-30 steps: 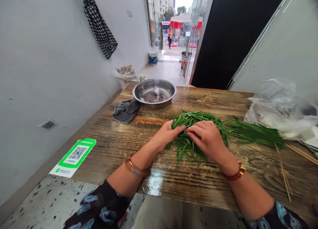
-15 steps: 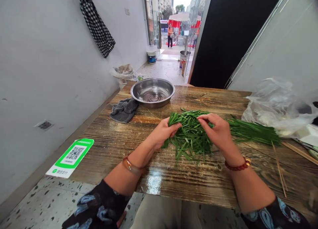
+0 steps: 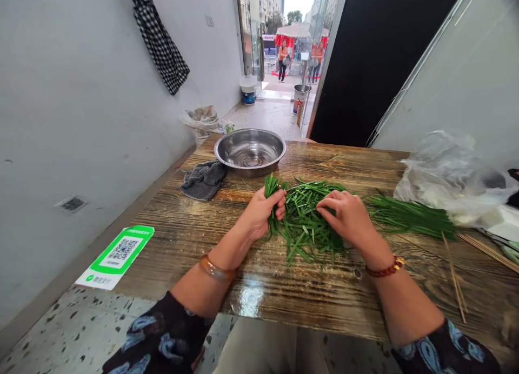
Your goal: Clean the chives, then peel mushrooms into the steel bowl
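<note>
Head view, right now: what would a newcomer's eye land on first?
Probably the loose heap of green leaves mid-table, with the left hand gripping a small bunch beside it and the right hand at its right side. Next, the shiny metal basin farther back and left. Then the bright green-and-white QR card at the table's near left corner.

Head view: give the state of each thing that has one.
Left hand: closed around thin green leaves
Right hand: curled, grip unclear
Green leaf pile: loose, spread out
Long green leaf bundle: flat
Round silver metal basin: upright
Dark-grey cloth: crumpled
Translucent plastic bag: crumpled
Green-white QR card: flat
Black-white checked cloth: hanging
</note>
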The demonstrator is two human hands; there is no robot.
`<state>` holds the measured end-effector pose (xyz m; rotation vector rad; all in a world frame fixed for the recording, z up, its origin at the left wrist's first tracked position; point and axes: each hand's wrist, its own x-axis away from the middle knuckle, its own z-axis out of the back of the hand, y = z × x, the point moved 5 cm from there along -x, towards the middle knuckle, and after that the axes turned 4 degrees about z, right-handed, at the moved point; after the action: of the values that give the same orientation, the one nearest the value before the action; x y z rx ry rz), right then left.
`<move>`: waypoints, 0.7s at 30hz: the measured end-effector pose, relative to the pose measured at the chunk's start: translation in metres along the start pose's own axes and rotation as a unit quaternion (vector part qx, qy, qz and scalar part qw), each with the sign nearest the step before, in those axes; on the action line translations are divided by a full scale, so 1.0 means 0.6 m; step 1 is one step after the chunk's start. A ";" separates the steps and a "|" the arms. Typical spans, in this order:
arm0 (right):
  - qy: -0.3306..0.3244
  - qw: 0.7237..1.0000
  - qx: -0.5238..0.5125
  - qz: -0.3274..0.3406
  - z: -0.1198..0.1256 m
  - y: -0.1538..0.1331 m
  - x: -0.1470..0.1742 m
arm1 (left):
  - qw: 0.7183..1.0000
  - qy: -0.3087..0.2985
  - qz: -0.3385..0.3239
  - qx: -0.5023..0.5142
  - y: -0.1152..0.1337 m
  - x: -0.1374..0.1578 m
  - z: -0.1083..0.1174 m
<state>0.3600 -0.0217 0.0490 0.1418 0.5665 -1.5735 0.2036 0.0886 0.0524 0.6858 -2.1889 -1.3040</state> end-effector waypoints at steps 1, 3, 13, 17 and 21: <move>0.022 0.999 -0.036 -0.008 0.004 0.001 -0.001 | 1.000 -0.003 -0.001 0.000 0.000 0.000 0.000; 0.065 0.989 -0.132 -0.027 0.010 0.004 -0.002 | 1.000 0.000 -0.006 -0.006 -0.001 -0.001 0.001; 0.090 0.859 -0.475 -0.170 -0.001 0.014 0.001 | 0.999 0.021 0.004 -0.044 -0.004 0.000 0.007; 0.071 0.843 -0.505 -0.169 0.000 0.002 0.001 | 0.998 0.019 0.010 -0.065 -0.005 0.003 0.001; 0.041 0.812 -0.553 -0.183 -0.012 -0.011 0.001 | 0.997 0.026 0.011 -0.077 -0.006 0.004 -0.002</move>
<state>0.3518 -0.0194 0.0444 -0.8342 1.5606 -1.3603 0.2030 0.0848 0.0499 0.6262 -2.0244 -1.4114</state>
